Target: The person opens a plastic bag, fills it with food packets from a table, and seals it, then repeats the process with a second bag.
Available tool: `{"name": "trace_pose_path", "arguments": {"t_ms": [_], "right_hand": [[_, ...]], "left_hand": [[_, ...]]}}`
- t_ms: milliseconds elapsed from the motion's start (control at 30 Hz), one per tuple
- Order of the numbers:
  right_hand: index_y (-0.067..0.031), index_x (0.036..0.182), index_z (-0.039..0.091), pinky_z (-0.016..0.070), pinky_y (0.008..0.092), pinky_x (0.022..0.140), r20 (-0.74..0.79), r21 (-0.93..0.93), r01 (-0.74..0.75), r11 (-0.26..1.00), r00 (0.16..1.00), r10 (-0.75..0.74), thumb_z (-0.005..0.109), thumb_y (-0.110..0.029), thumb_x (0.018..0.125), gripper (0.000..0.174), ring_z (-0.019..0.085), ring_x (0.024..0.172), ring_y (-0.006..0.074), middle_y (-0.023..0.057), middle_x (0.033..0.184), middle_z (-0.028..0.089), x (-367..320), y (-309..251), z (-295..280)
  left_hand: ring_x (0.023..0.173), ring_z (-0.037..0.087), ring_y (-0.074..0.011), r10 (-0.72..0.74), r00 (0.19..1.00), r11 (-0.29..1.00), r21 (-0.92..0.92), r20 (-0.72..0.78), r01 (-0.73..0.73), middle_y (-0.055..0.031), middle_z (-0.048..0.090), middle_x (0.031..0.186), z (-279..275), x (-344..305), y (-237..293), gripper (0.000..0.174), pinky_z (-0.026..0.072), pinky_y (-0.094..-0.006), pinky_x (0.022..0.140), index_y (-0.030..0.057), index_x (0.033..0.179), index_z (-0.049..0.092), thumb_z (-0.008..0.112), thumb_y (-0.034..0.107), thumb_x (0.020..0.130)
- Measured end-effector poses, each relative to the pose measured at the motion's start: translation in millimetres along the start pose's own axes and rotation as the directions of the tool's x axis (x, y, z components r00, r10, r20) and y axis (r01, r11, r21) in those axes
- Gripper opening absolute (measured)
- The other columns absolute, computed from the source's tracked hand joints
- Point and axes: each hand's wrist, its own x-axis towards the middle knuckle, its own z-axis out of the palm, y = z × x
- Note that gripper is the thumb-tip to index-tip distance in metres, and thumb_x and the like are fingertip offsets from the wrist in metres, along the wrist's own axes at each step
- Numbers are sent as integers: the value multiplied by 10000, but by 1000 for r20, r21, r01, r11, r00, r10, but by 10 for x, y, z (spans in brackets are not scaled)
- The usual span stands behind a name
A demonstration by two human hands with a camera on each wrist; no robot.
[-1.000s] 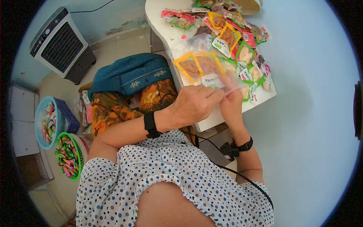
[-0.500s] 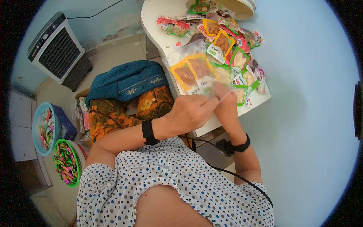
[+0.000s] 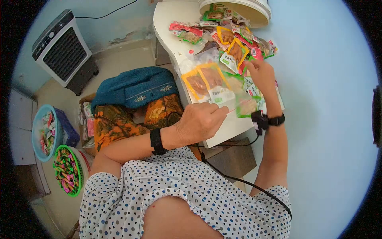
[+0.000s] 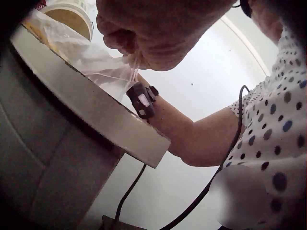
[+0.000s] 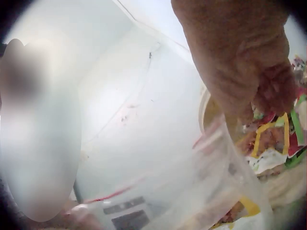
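My left hand (image 3: 203,123) pinches the top edge of a clear plastic bag (image 4: 93,60) between curled fingers and thumb. The bag lies over the table's front edge, and yellow-edged snack packets (image 3: 197,85) show through it. A thin red line runs along the bag's mouth in the right wrist view. My right hand (image 3: 260,75) is over a pile of snack packets (image 3: 238,51), its fingers loosely bent, with no packet showing in its grasp. Its fingertips overlap the red and green packets in the head view.
A white bucket (image 3: 260,10) lies tipped behind the pile on the white table (image 3: 165,20). On the floor stand an air cooler (image 3: 65,51), a blue basin (image 3: 38,131) of packets and a green basket (image 3: 67,171) of small wrapped pieces. A black cable (image 3: 246,182) runs past my right arm.
My right hand has left the bag's mouth and moved up and right, over the packet pile. The left hand keeps its hold on the bag.
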Motion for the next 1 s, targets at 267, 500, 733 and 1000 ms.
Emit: {"name": "trace_pose_path", "arguments": {"t_ms": [267, 500, 733, 1000], "right_hand": [[68, 753, 697, 546, 453, 654, -95, -372, -78, 925, 994, 45, 610, -681, 768, 755, 694, 711, 336, 244, 774, 691, 507, 90, 610], [22, 888, 693, 512, 328, 607, 14, 395, -213, 894, 974, 226, 818, -359, 723, 434, 656, 678, 204, 135, 816, 698, 617, 274, 736], [27, 1075, 637, 488, 237, 610, -151, 710, -24, 704, 971, 186, 786, -143, 791, 362, 635, 731, 114, 74, 882, 696, 182, 123, -55], [58, 1209, 582, 570, 277, 745, 331, 904, -370, 215, 923, 198, 667, -84, 871, 376, 690, 814, 153, 102, 1017, 697, -1196, 228, -797]], "left_hand": [[584, 599, -260, 3, 999, 1000, -1, 42, -3, -74, 560, 677, -19, -36, 26, 253, 480, -377, 499, 72, 1015, 648, 723, 137, 782], [593, 604, -261, -25, 996, 999, 26, 80, 23, -73, 560, 681, -21, -51, 36, 262, 484, -376, 508, 68, 1029, 640, 718, 146, 791], [577, 610, -271, -41, 999, 999, -1, 4, 41, -87, 572, 662, 5, -44, 24, 227, 482, -384, 492, 51, 1006, 649, 719, 87, 793], [580, 625, -270, -82, 996, 996, -29, -34, 81, -109, 620, 697, -14, 3, 35, 185, 487, -377, 498, 35, 973, 672, 722, 71, 799]]}}
